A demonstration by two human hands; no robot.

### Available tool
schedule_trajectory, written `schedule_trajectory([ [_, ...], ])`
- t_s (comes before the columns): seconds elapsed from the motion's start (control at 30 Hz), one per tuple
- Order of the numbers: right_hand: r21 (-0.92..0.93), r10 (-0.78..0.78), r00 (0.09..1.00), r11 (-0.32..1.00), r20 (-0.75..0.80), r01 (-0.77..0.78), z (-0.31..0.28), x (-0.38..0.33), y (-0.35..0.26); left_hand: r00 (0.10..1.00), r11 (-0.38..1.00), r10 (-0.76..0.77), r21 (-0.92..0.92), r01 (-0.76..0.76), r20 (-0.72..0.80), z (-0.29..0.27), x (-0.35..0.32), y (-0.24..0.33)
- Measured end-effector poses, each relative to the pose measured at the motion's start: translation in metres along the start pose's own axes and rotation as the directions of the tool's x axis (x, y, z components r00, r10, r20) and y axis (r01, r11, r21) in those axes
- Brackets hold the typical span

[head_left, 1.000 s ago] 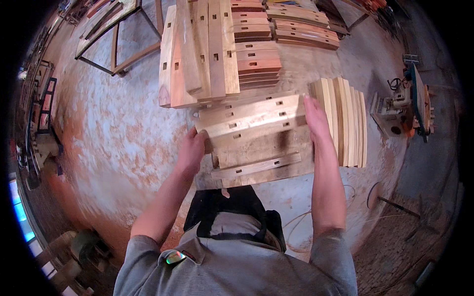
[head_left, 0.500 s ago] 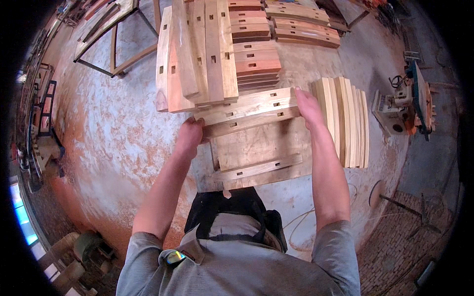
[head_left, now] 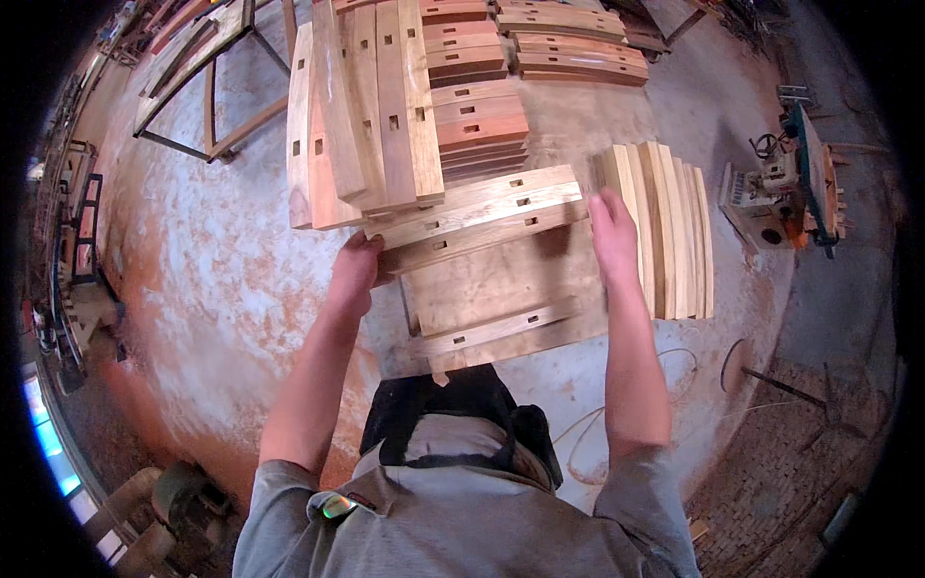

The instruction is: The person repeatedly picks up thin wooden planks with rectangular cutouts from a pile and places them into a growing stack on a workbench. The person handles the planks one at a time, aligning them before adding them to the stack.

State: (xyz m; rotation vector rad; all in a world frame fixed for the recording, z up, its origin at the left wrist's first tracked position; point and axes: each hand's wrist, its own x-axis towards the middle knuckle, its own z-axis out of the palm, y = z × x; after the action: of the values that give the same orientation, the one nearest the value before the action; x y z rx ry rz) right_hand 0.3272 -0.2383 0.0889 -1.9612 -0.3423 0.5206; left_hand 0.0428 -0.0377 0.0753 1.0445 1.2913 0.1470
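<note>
Several pale wooden slats with small rectangular mortises lie side by side in front of me, and the nearest mortised slat (head_left: 482, 238) is darker along its front face. My left hand (head_left: 356, 268) is closed round the left end of these slats, its fingertips partly hidden. Beside their right end is my right hand (head_left: 615, 234), fingers stretched out and slightly blurred, seemingly just off the wood. Closer to my body, a single mortised slat (head_left: 496, 328) rests on the wooden board (head_left: 472, 289).
A stack of long mortised boards (head_left: 371, 116) rises at the back left, with reddish slats (head_left: 477, 116) behind. Curved pale pieces (head_left: 660, 231) stand in a row right of my hand. Farther right is a machine with a handwheel (head_left: 771, 193); a metal frame (head_left: 207, 87) stands far left.
My right hand has come off the slats' right end, moving slightly right and toward me. My left hand keeps its hold. The whole view has shifted a little.
</note>
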Motion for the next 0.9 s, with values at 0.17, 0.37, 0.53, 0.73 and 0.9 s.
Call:
schedule_trajectory([
  [0.17, -0.055, -0.029, 1.0, 0.998, 0.001, 0.029, -0.03, -0.072, 0.064, 0.97, 0.982, 0.182, 0.073, -0.172, -0.161, -0.009, -0.015, -0.021],
  [0.37, 0.136, 0.344, 0.924, 0.92, 0.168, -0.367, -0.012, -0.154, 0.134, 0.788, 0.532, 0.61, 0.693, -0.486, 0.084, -0.003, -0.07, -0.104],
  [0.53, 0.227, 0.476, 0.815, 0.798, 0.33, -0.558, 0.015, -0.186, 0.14, 0.684, 0.186, 0.519, 0.713, -0.676, 0.513, 0.045, -0.081, -0.122],
  [0.73, 0.216, 0.502, 0.756, 0.754, 0.42, -0.62, 0.02, -0.187, 0.14, 0.692, 0.07, 0.377, 0.725, -0.685, 0.616, 0.068, -0.07, -0.121],
  [0.9, 0.271, 0.502, 0.762, 0.731, 0.409, -0.627, 0.024, -0.186, 0.131, 0.648, -0.007, 0.407, 0.712, -0.702, 0.644, 0.066, -0.057, -0.135],
])
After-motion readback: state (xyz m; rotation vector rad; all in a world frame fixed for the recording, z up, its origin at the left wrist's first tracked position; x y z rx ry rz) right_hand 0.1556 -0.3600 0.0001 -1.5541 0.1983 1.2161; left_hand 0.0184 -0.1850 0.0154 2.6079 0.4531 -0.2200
